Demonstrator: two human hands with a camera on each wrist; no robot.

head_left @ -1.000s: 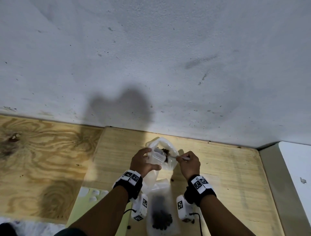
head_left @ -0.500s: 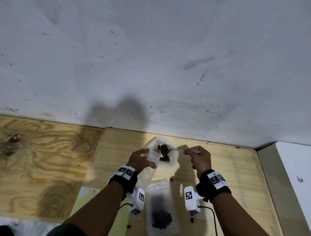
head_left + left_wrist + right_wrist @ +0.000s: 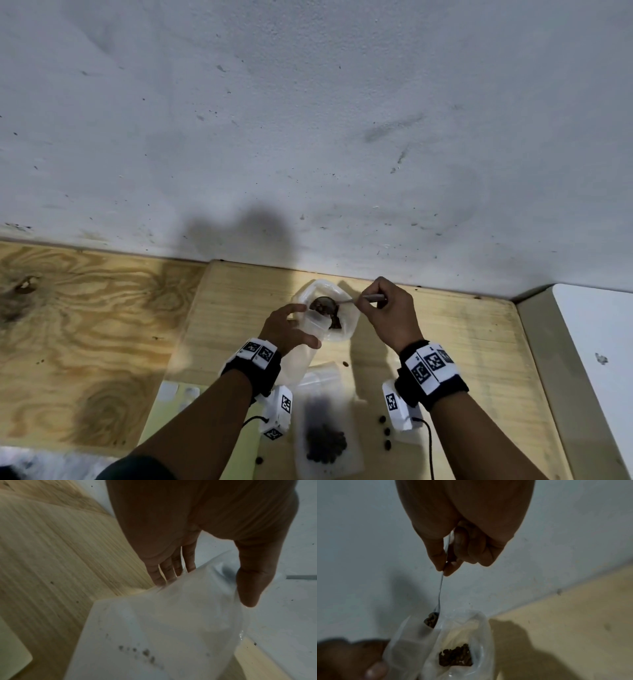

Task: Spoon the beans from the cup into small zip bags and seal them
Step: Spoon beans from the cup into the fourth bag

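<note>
You work close to the back edge of the wooden board (image 3: 445, 342), right under the wall (image 3: 308, 120), with bare board off to your right. Your left hand (image 3: 286, 329) pinches a clear zip bag (image 3: 305, 353) open beside the cup (image 3: 346, 329). Your right hand (image 3: 390, 313) grips the metal spoon (image 3: 337, 303), its bowl heaped with brown beans (image 3: 431, 620) at the bag's mouth. A filled bag (image 3: 325, 442) lies nearer you.

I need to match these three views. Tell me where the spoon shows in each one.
Head: spoon at lower centre, bowl over the bag mouth, handle in the right hand.
Left wrist: not in it.
Right wrist: centre, thin handle running down from the fingers to its loaded bowl.
Shared landmark: the clear zip bag.
</note>
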